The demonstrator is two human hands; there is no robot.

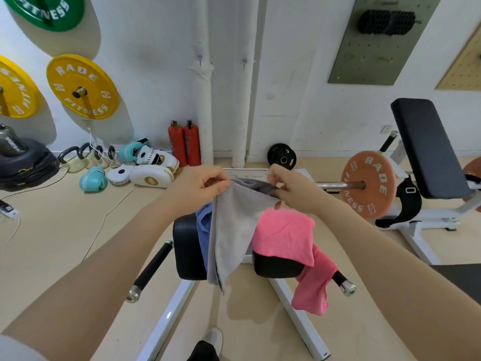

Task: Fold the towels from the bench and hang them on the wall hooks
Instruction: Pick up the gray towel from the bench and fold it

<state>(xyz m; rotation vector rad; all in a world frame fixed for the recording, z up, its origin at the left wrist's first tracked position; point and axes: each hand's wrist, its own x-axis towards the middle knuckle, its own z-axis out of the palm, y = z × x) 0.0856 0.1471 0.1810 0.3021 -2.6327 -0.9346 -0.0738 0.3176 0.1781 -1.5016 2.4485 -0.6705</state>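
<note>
Two hands hold a grey towel up over a padded counter where two more towels lie.

The left hand [200, 182] and right hand [291, 188] each pinch a top corner of the grey towel [233, 227], which hangs folded in front of the counter [187, 246] and covers its middle. Three towels in all: the grey one, a blue towel [203, 230] mostly hidden behind it, and a pink towel [286, 238] draped over the counter's right pad with one end hanging down. Two small wall hooks [200, 58] show on the white wall, both bare. Two red fire extinguishers [184, 143] stand by the wall. Only the toe of one shoe [214, 337] shows at the bottom edge.
</note>
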